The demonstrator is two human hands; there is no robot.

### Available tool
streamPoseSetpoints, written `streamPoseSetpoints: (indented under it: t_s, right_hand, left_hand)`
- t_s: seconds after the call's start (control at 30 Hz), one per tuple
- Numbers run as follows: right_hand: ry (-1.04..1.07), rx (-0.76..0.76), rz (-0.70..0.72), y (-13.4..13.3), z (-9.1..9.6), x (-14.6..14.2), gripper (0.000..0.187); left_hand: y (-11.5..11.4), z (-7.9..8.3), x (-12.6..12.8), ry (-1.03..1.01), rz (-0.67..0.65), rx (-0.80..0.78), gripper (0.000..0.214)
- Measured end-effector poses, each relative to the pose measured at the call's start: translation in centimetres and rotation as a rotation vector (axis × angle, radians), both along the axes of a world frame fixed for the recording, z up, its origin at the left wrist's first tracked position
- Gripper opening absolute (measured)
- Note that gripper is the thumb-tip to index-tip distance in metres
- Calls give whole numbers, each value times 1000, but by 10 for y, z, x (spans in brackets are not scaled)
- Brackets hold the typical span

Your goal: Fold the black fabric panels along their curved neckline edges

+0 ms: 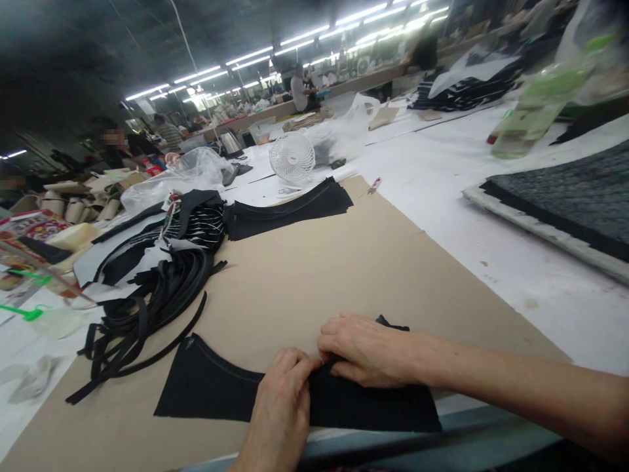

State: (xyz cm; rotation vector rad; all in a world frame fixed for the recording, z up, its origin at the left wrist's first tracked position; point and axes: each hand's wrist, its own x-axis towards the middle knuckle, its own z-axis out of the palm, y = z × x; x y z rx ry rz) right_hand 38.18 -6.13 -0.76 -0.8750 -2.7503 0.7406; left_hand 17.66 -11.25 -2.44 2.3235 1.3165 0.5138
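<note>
A black fabric piece (211,387) with a curved upper edge lies flat at the near side of a brown paper sheet (314,275). A narrow band runs along its curve. My left hand (285,393) is closed on the middle of that edge, thumb and fingers pinched together. Right beside it, my right hand (366,351) is also closed on the curved edge, its fingers bent down over the fabric. The fingertips of both hands nearly meet, and what lies under them is hidden. Farther back rests a stack of similar black fabric pieces (289,210).
Black strips (162,301) lie coiled at the left, near an oil bottle with a green spout (54,321). Small red-handled snips (374,186) and a white fan (293,159) stand farther back. At right are a green bottle (533,108) and a grey fabric stack (570,196).
</note>
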Motion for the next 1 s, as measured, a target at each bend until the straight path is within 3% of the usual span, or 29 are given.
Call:
streamPoseSetpoints:
  t_s: [0.13,0.27,0.47,1.0]
  right_hand:
    - [78,4,18,-4,-6,8,11]
    - [94,107,66,-7,-11,15,13]
    - [48,295,127,-8,-20,26,15]
    - [24,276,110,-2,-13,37,5]
  left_hand:
    - [-5,-6,0,-23,-26,84,48]
    - [-13,-20,-5,25,-61,183,44]
    - [-24,-46,-17,209,-135,497,52]
    - [-21,-41,-9,210,-136,481,50]
